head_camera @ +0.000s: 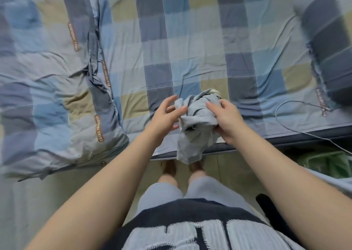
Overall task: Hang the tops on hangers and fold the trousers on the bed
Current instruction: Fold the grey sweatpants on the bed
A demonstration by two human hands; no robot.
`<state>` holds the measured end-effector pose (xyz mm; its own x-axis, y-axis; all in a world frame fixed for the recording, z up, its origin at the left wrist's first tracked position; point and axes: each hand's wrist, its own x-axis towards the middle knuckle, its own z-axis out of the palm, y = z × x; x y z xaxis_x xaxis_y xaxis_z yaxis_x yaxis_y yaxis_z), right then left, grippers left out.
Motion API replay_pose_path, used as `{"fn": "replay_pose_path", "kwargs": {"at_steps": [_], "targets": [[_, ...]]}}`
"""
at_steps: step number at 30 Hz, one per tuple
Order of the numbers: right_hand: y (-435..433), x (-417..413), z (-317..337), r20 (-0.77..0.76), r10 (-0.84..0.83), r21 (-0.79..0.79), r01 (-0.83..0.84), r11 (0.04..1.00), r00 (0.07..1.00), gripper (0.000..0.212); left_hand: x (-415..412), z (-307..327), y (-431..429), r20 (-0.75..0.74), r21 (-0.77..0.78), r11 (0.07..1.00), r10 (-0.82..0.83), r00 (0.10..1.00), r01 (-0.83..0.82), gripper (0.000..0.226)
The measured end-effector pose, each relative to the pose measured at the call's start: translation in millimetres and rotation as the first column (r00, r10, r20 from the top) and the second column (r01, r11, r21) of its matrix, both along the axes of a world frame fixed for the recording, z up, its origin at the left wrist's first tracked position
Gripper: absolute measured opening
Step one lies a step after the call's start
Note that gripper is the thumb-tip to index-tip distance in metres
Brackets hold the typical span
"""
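While the right hand [226,120] grips a crumpled grey garment [198,127] with curled fingers, the left hand [165,116] touches its left side with fingers spread, the cloth hanging between both hands over the near edge of the bed [190,40].

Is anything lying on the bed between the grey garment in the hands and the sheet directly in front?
Nothing visible does. The right hand grips the grey garment, and the left hand touches it. The checked sheet straight ahead shows no object; the quilt lies left, the pillow and cable right.
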<state>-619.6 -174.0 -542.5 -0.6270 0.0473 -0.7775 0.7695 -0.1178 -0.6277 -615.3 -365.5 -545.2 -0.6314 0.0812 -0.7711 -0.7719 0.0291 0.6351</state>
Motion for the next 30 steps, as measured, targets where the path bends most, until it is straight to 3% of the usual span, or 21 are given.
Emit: {"fn": "replay_pose_path", "kwargs": {"at_steps": [2, 4, 6, 7, 9, 11, 12, 14, 16, 18, 20, 22, 24, 27, 30], "targets": [[-5.4, -2.4, 33.5, -0.022, -0.066, -0.04, 0.065, 0.997, 0.998, 0.028, 2.9, 41.2, -1.3, -0.085, 0.089, 0.988, -0.117, 0.989, 0.125, 0.039], [-8.6, -3.5, 65.9, -0.062, -0.154, -0.084, 0.148, 0.985, 0.986, 0.05, 8.8, 72.0, -3.5, -0.166, 0.114, 0.965, -0.216, 0.962, 0.236, 0.048], [-9.0, -3.8, 95.4, -0.095, -0.2, -0.11, 0.189, 0.976, 0.975, 0.067, 14.7, 90.9, -5.5, -0.286, 0.015, 0.936, -0.333, 0.899, 0.352, 0.058], [-8.6, -3.9, 108.5, -0.099, -0.185, -0.131, 0.171, 0.976, 0.978, 0.07, 17.3, 96.3, -6.3, -0.348, -0.066, 0.922, -0.379, 0.858, 0.38, 0.053], [-8.0, -5.8, 133.0, -0.113, -0.109, -0.226, 0.081, 0.971, 0.988, 0.047, 19.1, 103.9, -6.8, -0.459, -0.163, 0.944, -0.33, 0.825, 0.287, 0.024], [-7.5, -6.0, 152.8, -0.125, -0.037, -0.337, -0.007, 0.942, 0.991, 0.026, 17.8, 110.8, -10.9, -0.472, -0.123, 0.986, -0.159, 0.867, 0.114, 0.027], [-6.9, -5.8, 157.6, -0.137, 0.003, -0.344, -0.05, 0.938, 0.991, 0.028, 15.9, 115.1, -14.5, -0.451, -0.083, 0.996, -0.069, 0.89, 0.035, 0.029], [-8.9, -4.3, 162.9, -0.235, 0.129, -0.199, -0.177, 0.964, 0.964, 0.042, 7.3, 129.6, -22.8, -0.437, -0.047, 0.996, 0.042, 0.899, -0.07, 0.022], [-14.2, -2.5, 163.7, -0.38, 0.34, 0.171, -0.296, 0.94, 0.86, 0.045, -4.2, 146.7, -31.1, -0.463, -0.064, 0.987, 0.102, 0.881, -0.148, 0.026], [-22.4, -3.9, 161.4, -0.388, 0.549, 0.51, -0.323, 0.797, 0.74, 0.029, -15.0, 164.2, -36.7, -0.516, -0.09, 0.976, 0.124, 0.848, -0.198, 0.029], [-30.7, -7.6, 161.5, -0.353, 0.648, 0.705, -0.263, 0.658, 0.675, 0.015, -23.3, 175.0, -42.0, -0.566, -0.125, 0.967, 0.114, 0.817, -0.222, 0.034], [-38.5, -15.1, 167.1, -0.375, 0.671, 0.76, -0.203, 0.618, 0.64, 0.029, -29.2, 181.8, -46.9, -0.597, -0.156, 0.953, 0.119, 0.793, -0.26, 0.037], [-45.0, -23.6, 181.4, -0.428, 0.645, 0.709, -0.207, 0.674, 0.633, 0.029, -33.7, 186.8, -53.0, -0.633, -0.201, 0.926, 0.126, 0.764, -0.319, 0.036], [-53.2, -38.4, 206.7, -0.491, 0.625, 0.635, -0.241, 0.734, 0.607, 0.021, -37.0, 199.8, -61.9, -0.658, -0.212, 0.927, 0.098, 0.746, -0.31, 0.004], [-63.5, -53.5, 233.5, -0.505, 0.685, 0.698, -0.217, 0.682, 0.526, 0.024, -36.8, 211.4, -75.0, -0.723, -0.322, 0.935, -0.141, 0.676, -0.149, 0.036]]}}
